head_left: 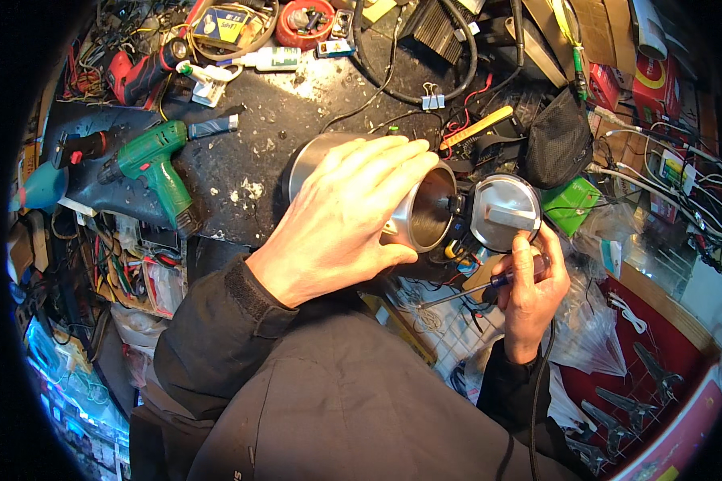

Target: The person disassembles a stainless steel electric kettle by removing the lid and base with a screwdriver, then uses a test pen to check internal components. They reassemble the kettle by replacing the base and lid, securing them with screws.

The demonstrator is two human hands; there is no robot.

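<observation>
Sleeves: dark jacket sleeves fill the lower middle of the head view, both forearms rising from the bottom edge.
Left hand: left hand lies spread, fingers together and curled over the side of a steel kettle, pressing it down; the palm covers most of the kettle body.
Kettle: on its side in the middle of the desk, mouth turned right, hinged lid swung open beside it.
Right hand: right hand is closed around the dark handle of a screwdriver, thumb up against the lid's lower rim; the shaft points left and down, under the kettle mouth.
Open room: a bare dark patch of desk lies left of and behind the kettle, flecked with white; everywhere else is crowded.
Left edge: green drill lies near the kettle, with a red drill further back among wires.
Right edge: black pouch and a green box sit just behind the lid; cables run past them.
Hidden: kettle base and handle are covered by the left hand; the screwdriver tip is hard to make out against clutter.
Cut off: pliers on a red surface at lower right bend into the dark rim.
</observation>
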